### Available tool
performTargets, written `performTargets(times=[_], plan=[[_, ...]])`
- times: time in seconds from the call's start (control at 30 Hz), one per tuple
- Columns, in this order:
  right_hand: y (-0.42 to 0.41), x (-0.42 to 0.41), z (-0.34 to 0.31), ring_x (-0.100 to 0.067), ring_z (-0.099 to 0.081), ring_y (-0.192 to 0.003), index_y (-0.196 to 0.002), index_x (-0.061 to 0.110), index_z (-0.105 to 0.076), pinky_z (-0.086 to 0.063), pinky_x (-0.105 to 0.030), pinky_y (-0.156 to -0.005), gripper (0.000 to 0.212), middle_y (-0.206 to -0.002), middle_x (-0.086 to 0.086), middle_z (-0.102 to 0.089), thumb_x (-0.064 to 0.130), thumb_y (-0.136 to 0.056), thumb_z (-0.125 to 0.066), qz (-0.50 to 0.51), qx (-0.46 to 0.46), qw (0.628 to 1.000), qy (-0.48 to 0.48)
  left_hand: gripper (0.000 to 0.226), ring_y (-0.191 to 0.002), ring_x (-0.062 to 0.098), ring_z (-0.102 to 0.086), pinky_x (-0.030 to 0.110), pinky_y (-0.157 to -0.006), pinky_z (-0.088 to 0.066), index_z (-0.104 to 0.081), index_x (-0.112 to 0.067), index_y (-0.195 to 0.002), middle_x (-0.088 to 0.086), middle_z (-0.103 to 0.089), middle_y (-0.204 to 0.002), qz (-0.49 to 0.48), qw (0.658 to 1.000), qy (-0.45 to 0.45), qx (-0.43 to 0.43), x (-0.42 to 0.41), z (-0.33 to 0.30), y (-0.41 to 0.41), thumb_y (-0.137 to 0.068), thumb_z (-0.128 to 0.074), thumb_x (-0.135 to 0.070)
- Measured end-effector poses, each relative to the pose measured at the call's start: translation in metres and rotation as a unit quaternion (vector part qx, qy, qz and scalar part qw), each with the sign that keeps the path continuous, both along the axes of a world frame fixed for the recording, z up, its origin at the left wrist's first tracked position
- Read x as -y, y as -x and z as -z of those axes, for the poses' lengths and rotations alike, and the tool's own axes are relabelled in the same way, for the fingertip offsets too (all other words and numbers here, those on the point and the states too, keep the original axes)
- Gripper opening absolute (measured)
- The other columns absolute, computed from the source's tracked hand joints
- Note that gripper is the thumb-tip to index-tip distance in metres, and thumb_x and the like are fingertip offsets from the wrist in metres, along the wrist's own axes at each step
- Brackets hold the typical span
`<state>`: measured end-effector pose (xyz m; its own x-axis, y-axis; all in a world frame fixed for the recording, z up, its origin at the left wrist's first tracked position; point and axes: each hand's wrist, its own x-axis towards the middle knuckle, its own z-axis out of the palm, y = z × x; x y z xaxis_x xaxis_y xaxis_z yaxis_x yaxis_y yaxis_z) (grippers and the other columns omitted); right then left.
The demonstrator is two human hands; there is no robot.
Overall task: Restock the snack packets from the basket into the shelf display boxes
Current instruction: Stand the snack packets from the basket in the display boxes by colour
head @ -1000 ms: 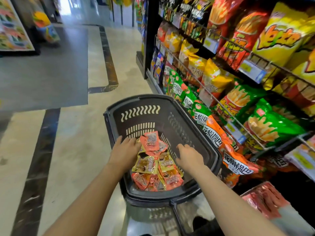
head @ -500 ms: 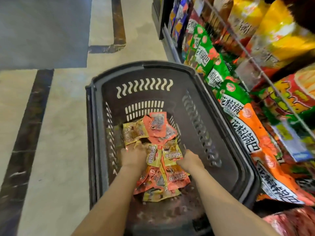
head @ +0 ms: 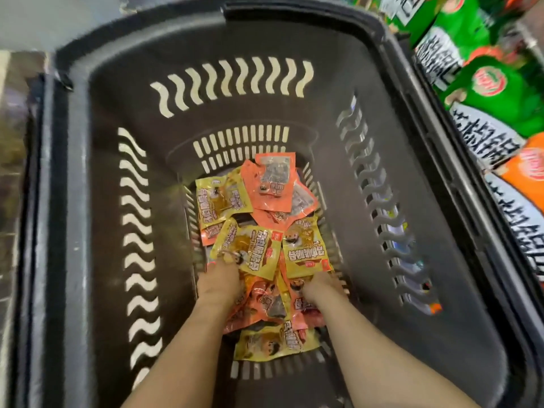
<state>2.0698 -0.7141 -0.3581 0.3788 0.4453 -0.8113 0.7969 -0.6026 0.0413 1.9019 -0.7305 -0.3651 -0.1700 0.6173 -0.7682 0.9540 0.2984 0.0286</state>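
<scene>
Dark plastic basket fills almost the whole head view, slotted walls all round, seen from straight above. Snack packets lie in a loose overlapping heap on the basket floor, roughly at its middle, none on the rim or outside it. Far end of the heap: an orange packet lying on top, tilted, with a yellow packet just beside it toward the basket's left wall. Mid-heap: two more yellow packets side by side, printed faces up. Near end of the heap: crumpled orange packets, then one yellow packet closest to the basket's near wall. Left hand is down in the basket on the left side of the heap, fingers bent into the packets and touching a yellow one; fingertips mostly buried, so cannot tell if it really grips anything. Right hand is down on the heap's right side, fingers tucked under the edge of a yellow packet and hidden; grip cannot be told either. Both forearms come in over the basket's near wall. Outside the basket's right wall: large green snack bags and an orange bag, touching or just beside the rim, blurred.
</scene>
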Motion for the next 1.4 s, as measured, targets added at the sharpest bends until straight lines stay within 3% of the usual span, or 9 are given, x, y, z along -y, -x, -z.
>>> performTargets(times=[0.13, 0.27, 0.37, 0.53, 0.63, 0.93, 1.17, 1.3, 1.4], plan=[[-0.001, 0.006, 0.013, -0.036, -0.029, -0.138, -0.146, -0.001, -0.011, -0.037, -0.047, -0.104, 0.078, -0.152, -0.020, -0.023, 0.020, -0.090, -0.061, 0.059, 0.023, 0.998, -0.014, 0.052, -0.124, 0.029, -0.044, 0.038, -0.100, -0.041, -0.041, -0.005, -0.135, 0.014, -0.040, -0.137, -0.048, 0.999, 0.010, 0.009, 0.004, 0.021, -0.006, -0.093, -0.049, -0.035], [-0.004, 0.008, 0.018, -0.034, -0.030, -0.137, -0.144, 0.001, -0.012, -0.036, -0.045, -0.103, 0.090, -0.150, -0.020, -0.026, 0.032, -0.083, -0.070, 0.072, 0.025, 0.996, -0.040, 0.068, -0.133, 0.030, -0.034, 0.038, -0.107, -0.034, -0.026, -0.007, -0.141, 0.015, -0.027, -0.149, -0.064, 0.997, -0.042, 0.020, 0.004, 0.032, -0.001, -0.090, -0.055, -0.042], [-0.008, 0.004, 0.020, -0.032, -0.033, -0.135, -0.144, 0.001, -0.016, -0.038, -0.042, -0.102, 0.092, -0.148, -0.018, -0.032, 0.033, -0.080, -0.073, 0.091, 0.025, 0.995, -0.043, 0.073, -0.131, 0.027, -0.037, 0.037, -0.108, -0.033, -0.027, -0.010, -0.140, 0.012, -0.036, -0.144, -0.069, 0.994, -0.068, 0.050, 0.003, 0.041, 0.008, -0.085, -0.062, -0.044], [-0.005, 0.007, 0.034, -0.033, -0.053, -0.117, -0.127, 0.009, -0.048, -0.050, -0.042, -0.090, 0.083, -0.129, -0.012, -0.055, 0.046, -0.061, -0.083, 0.158, -0.013, 0.986, -0.058, 0.071, -0.119, 0.025, -0.048, 0.036, -0.101, -0.040, -0.035, -0.012, -0.128, 0.009, -0.047, -0.131, -0.105, 0.988, -0.084, 0.073, -0.001, 0.043, 0.011, -0.077, -0.072, -0.043], [-0.007, 0.005, 0.032, -0.031, -0.061, -0.104, -0.112, 0.013, -0.058, -0.050, -0.035, -0.079, 0.053, -0.113, -0.009, -0.065, 0.035, -0.070, -0.080, 0.225, -0.052, 0.971, -0.062, 0.072, -0.118, 0.024, -0.049, 0.036, -0.099, -0.043, -0.036, -0.012, -0.126, 0.008, -0.046, -0.130, -0.122, 0.986, -0.090, 0.076, -0.005, 0.041, 0.010, -0.074, -0.076, -0.042], [-0.015, -0.003, 0.019, -0.020, -0.063, -0.083, -0.102, 0.011, -0.060, -0.051, -0.029, -0.071, 0.026, -0.102, -0.006, -0.067, 0.017, -0.080, -0.072, 0.281, -0.150, 0.947, -0.036, 0.082, -0.119, 0.026, -0.047, 0.037, -0.095, -0.042, -0.031, -0.014, -0.129, 0.007, -0.052, -0.126, -0.100, 0.993, -0.068, 0.015, -0.010, 0.035, 0.002, -0.071, -0.072, -0.056], [-0.014, -0.010, 0.008, -0.029, -0.067, -0.094, -0.083, 0.016, -0.052, -0.053, -0.045, -0.089, 0.020, -0.105, -0.010, -0.067, 0.018, -0.081, -0.072, 0.315, -0.184, 0.931, -0.020, 0.087, -0.102, 0.025, -0.061, 0.040, -0.090, -0.049, -0.026, -0.017, -0.132, 0.004, -0.062, -0.111, -0.152, 0.986, -0.032, 0.062, -0.014, 0.026, 0.000, -0.070, -0.074, -0.054], [-0.015, -0.015, -0.014, -0.029, -0.063, -0.104, -0.109, 0.009, -0.053, -0.051, -0.039, -0.091, 0.031, -0.115, -0.012, -0.063, 0.013, -0.083, -0.069, 0.286, -0.187, 0.939, -0.024, 0.084, -0.103, 0.024, -0.062, 0.035, -0.086, -0.050, -0.024, -0.016, -0.137, 0.003, -0.061, -0.114, -0.132, 0.990, -0.009, 0.058, -0.016, 0.009, -0.001, -0.075, -0.072, -0.047], [-0.013, -0.012, -0.029, -0.026, -0.062, -0.102, -0.121, 0.007, -0.050, -0.052, -0.032, -0.081, 0.043, -0.120, -0.013, -0.061, 0.013, -0.083, -0.070, 0.256, -0.184, 0.949, -0.022, 0.062, -0.099, 0.019, -0.061, 0.031, -0.082, -0.049, -0.040, -0.016, -0.124, -0.001, -0.061, -0.106, -0.114, 0.992, -0.004, 0.052, -0.014, -0.007, 0.001, -0.077, -0.070, -0.044]])
